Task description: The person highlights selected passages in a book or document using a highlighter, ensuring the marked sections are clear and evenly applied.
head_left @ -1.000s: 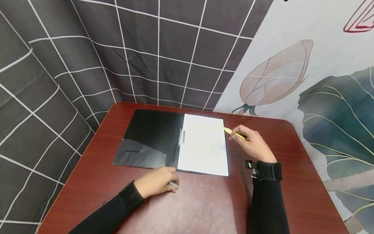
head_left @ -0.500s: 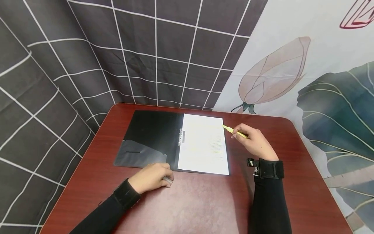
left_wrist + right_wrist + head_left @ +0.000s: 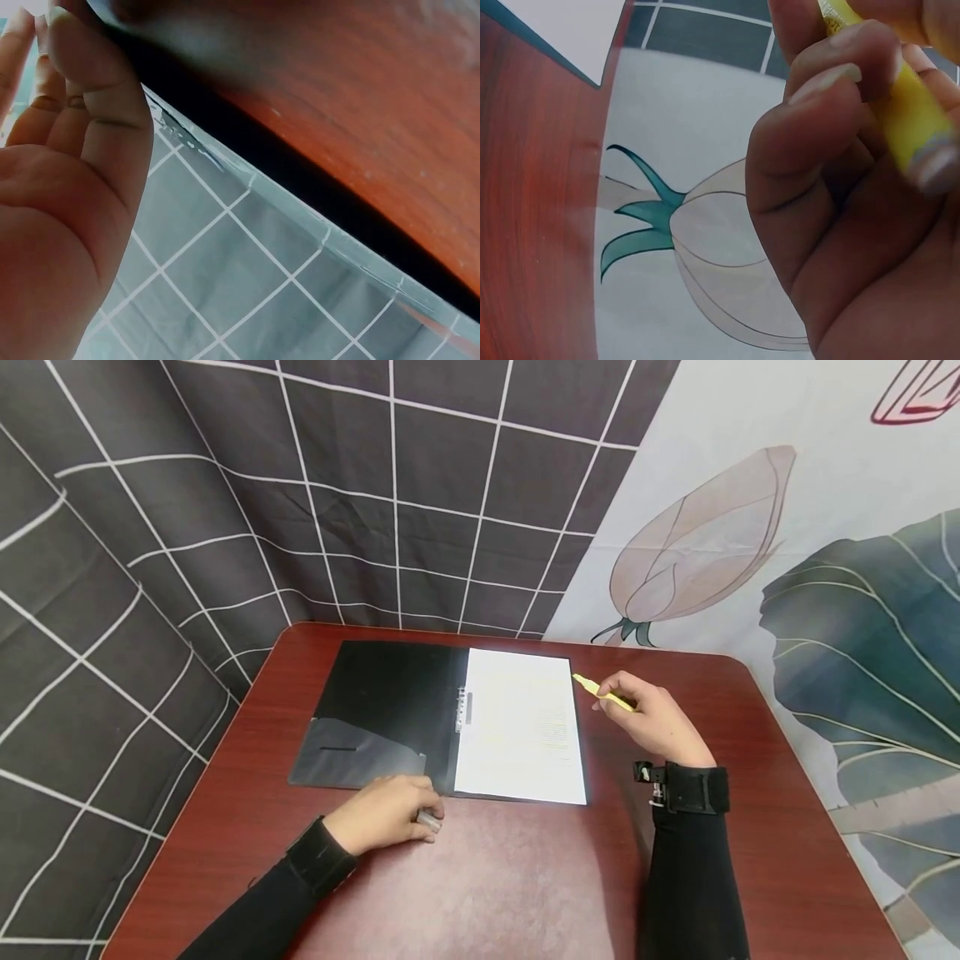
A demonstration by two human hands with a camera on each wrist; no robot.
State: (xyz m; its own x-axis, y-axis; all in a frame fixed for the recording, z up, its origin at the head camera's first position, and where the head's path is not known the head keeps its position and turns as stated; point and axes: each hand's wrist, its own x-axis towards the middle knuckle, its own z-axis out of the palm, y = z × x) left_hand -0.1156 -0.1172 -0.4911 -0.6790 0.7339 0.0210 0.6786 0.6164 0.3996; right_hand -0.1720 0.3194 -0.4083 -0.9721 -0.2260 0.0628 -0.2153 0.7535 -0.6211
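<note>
A yellow highlighter [image 3: 617, 701] is pinched by the fingers of my right hand [image 3: 654, 717], its tip pointing up and left just beyond the right edge of a white sheet [image 3: 517, 727]. Close up in the right wrist view, its yellow barrel [image 3: 915, 112] slants through the curled fingers. The sheet lies in an open black ring binder [image 3: 390, 693], with faint yellow marks on it. My left hand [image 3: 386, 810] rests by the binder's lower edge and holds a small greyish cap-like piece [image 3: 429, 820], mostly covered by the fingers. That piece cannot be made out in the left wrist view.
Under the binder is a reddish-brown table [image 3: 510, 877]. A dark cloth with a white grid [image 3: 442, 468] hangs behind and at the left; a pale cloth with plant drawings [image 3: 697, 543] hangs at the back right. A metal clip [image 3: 461, 710] sits at the binder's spine.
The highlighter's tip has moved from the sheet to just past its right edge. My left hand has shifted slightly left along the binder's lower edge, keeping the small piece.
</note>
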